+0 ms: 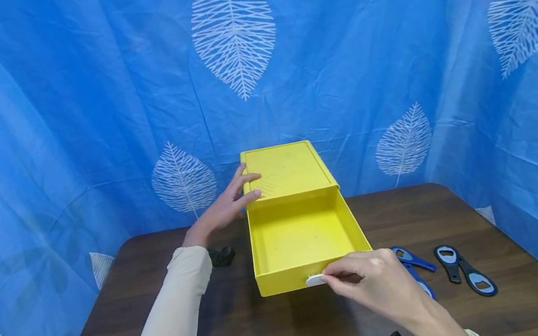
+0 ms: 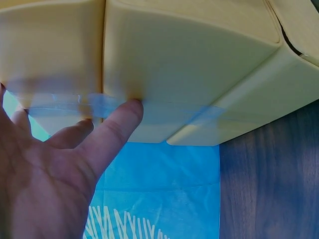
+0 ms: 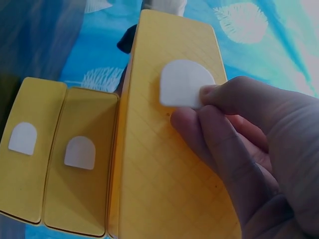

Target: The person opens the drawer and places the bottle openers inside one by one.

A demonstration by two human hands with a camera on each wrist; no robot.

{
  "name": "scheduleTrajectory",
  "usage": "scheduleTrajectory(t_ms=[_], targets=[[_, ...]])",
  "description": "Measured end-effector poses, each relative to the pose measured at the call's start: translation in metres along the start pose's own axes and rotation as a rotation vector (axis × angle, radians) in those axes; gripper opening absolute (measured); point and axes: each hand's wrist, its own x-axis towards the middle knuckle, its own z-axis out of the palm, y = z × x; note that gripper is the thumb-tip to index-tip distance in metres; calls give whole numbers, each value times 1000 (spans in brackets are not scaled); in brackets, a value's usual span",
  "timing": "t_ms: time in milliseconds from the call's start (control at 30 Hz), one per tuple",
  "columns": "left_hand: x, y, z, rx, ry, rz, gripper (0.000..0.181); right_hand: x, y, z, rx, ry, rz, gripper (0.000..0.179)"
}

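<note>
A yellow drawer unit [image 1: 285, 168] stands at the back of the table, its top drawer [image 1: 306, 227] pulled far out toward me. My right hand [image 1: 381, 280] pinches the drawer's white pull tab [image 3: 184, 82] between thumb and fingers. Two lower drawers [image 3: 30, 189] with the same white tabs sit shut in the right wrist view. My left hand [image 1: 224, 206] rests against the unit's left upper edge, fingers extended. In the left wrist view, one fingertip of the left hand [image 2: 45, 169] touches the unit's side, where clear tape runs across.
On the wooden table [image 1: 162, 295], blue bottle openers [image 1: 412, 263] lie right of the drawer, partly behind my right hand. Black bottle openers [image 1: 465, 271] lie farther right. A blue curtain [image 1: 336, 60] with white leaf prints surrounds the table at the back and sides.
</note>
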Motion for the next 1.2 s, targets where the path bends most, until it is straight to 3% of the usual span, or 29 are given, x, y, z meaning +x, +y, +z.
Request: scheduleTrajectory(t_ms=[267, 500, 933, 1200], targets=[[0, -3, 2, 1, 2, -2, 57, -1, -2, -4, -7, -26, -7, 20], [-1, -2, 3, 0, -3, 2, 58, -2, -2, -12, 33, -53, 37, 24], [-2, 1, 0, -1, -9, 13, 58, -1, 6, -43, 90, 74, 123, 34], [-1, 0, -1, 5, -11, 31, 59, -2, 18, -53, 26, 160, 144, 42]])
